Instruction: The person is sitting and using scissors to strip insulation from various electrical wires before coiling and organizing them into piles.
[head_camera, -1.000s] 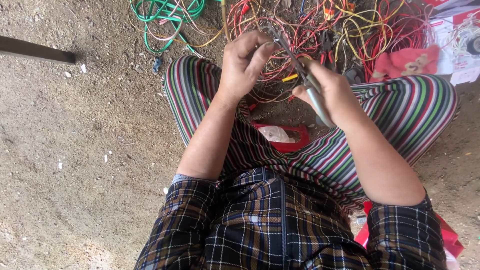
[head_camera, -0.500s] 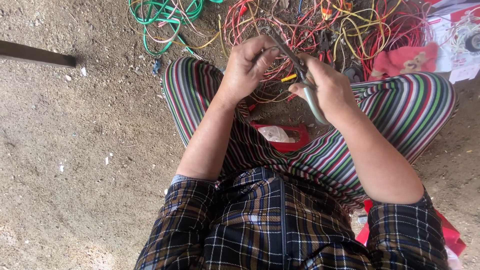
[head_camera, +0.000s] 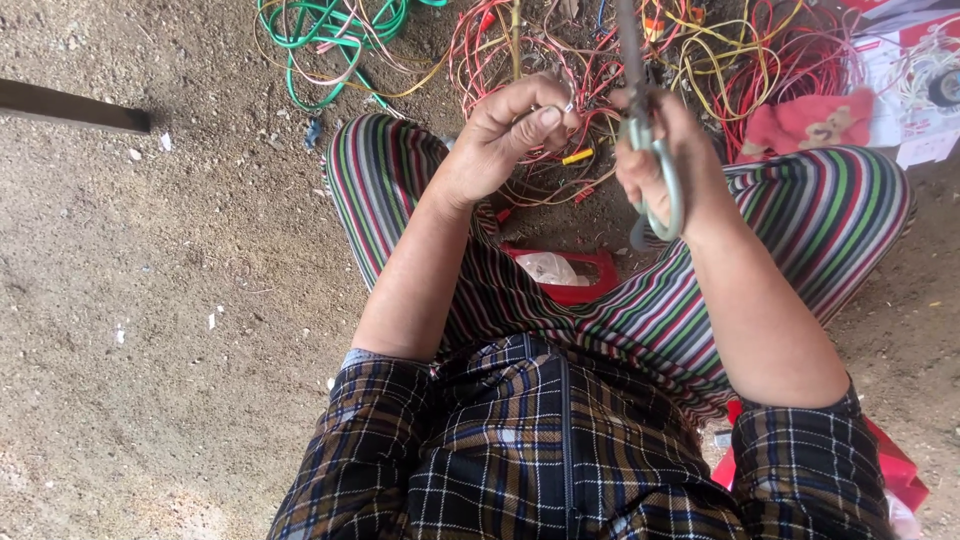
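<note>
- Head view, looking down: dirt floor (head_camera: 150, 300) spreads well out to the left of the hands, with a dark bar (head_camera: 70, 106) lying far off beyond the left hand.
- Striped trousers (head_camera: 800, 210) on crossed legs lie right under both hands; checked shirt (head_camera: 540, 450) below the forearms.
- Tangle of wires (head_camera: 720, 50), red, yellow and orange, heaped just beyond both hands; green cable (head_camera: 330, 30) beyond and left of the left hand.
- Pink cloth (head_camera: 810, 122) just right of the right hand, on the wire pile's edge.
- Red tray (head_camera: 585, 290) on the ground between the legs, below and between the hands, with a clear bag inside.
- Right hand (head_camera: 665, 160) wrapped around pliers (head_camera: 660, 165), grey-green handles squeezed in the fist, nose pointing up away from the body.
- Left hand (head_camera: 505, 135) pinched narrow, thumb against fingers on a thin wire end (head_camera: 560, 108), touching it.
- Step, judged: wire held ready between the hands, pliers not clearly biting it; can't tell if the tips are on the wire.
- Next move calls for lining the pinched end up with the pliers' nose and keeping a firm pinch.
</note>
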